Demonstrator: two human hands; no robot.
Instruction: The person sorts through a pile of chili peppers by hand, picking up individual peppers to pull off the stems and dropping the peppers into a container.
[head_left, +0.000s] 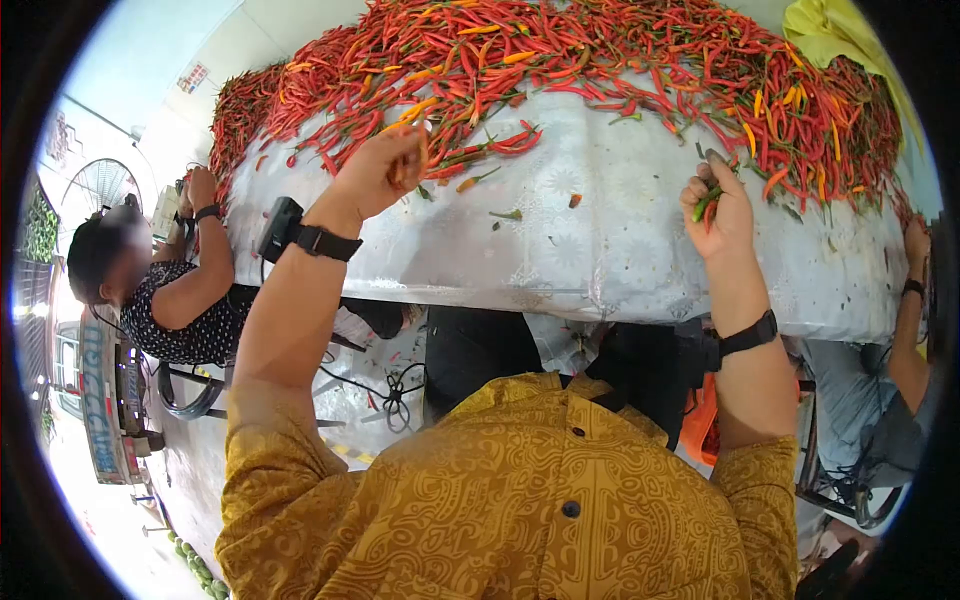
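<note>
A broad heap of red and orange chili peppers covers the far side of a table with a white patterned cloth. My left hand is raised at the near edge of the heap, its fingers curled together. What they pinch, if anything, is too small to make out. Over the cloth on the right, my right hand is closed around a few chili peppers, green and red, with stems poking out between thumb and fingers. Several loose chilies lie on the cloth between my hands.
At the left table edge sits another person in a dotted top, hands at the heap. Another person's hand reaches the table at far right. Yellow-green cloth covers the back right corner. An orange bag hangs below the table.
</note>
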